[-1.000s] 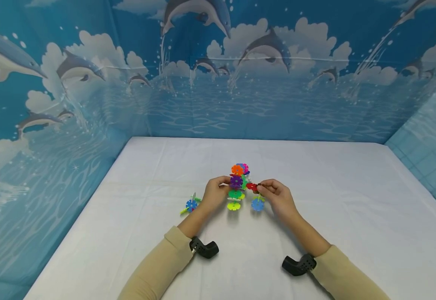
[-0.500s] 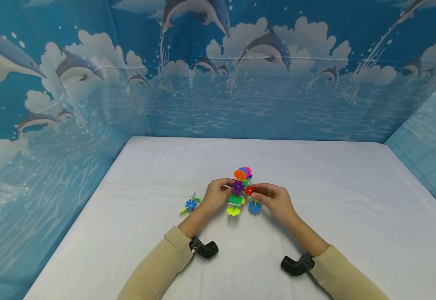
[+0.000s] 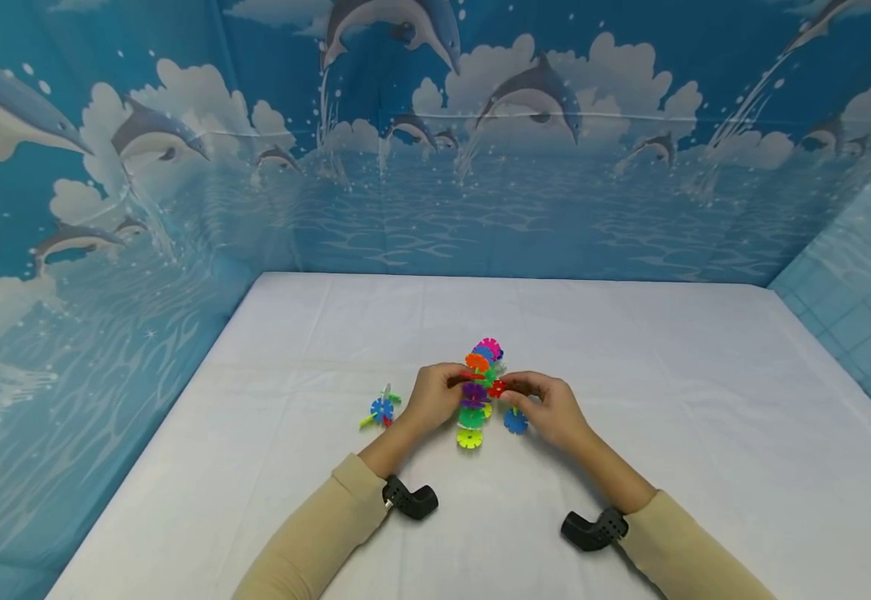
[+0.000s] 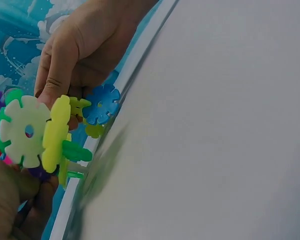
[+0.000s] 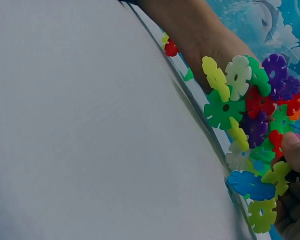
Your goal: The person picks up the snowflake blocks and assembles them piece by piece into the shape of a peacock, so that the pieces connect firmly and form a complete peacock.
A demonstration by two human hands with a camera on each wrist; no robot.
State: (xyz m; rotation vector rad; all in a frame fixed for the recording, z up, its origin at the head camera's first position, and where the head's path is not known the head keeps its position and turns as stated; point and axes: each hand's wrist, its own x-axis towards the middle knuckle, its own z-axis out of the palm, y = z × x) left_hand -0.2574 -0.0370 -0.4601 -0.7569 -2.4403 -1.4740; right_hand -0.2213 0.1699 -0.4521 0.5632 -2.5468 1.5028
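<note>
My left hand point(image 3: 438, 396) grips a colourful build of interlocking snowflake discs point(image 3: 473, 417) by its left side. Orange, pink, purple, green and yellow discs show on it. From the other side, my right hand point(image 3: 555, 408) pinches a smaller cluster with a red disc point(image 3: 497, 388) and a blue disc point(image 3: 515, 421). The red disc sits against the build; whether it is slotted in cannot be told. In the left wrist view a pale disc point(image 4: 27, 131) and a yellow disc point(image 4: 56, 134) stand between the hands. The right fingertips are partly hidden in the right wrist view.
A small separate disc cluster point(image 3: 382, 410), blue, green and red, lies on the white-covered table point(image 3: 668, 375) left of the left hand. A dolphin-print curtain point(image 3: 555, 217) hangs behind and beside the table. Black devices point(image 3: 595, 531) are strapped to both wrists.
The right hand has brought its red-and-blue cluster left against the main build. In the left hand, the build has come lower, towards the person, and tilted. The separate cluster stays put.
</note>
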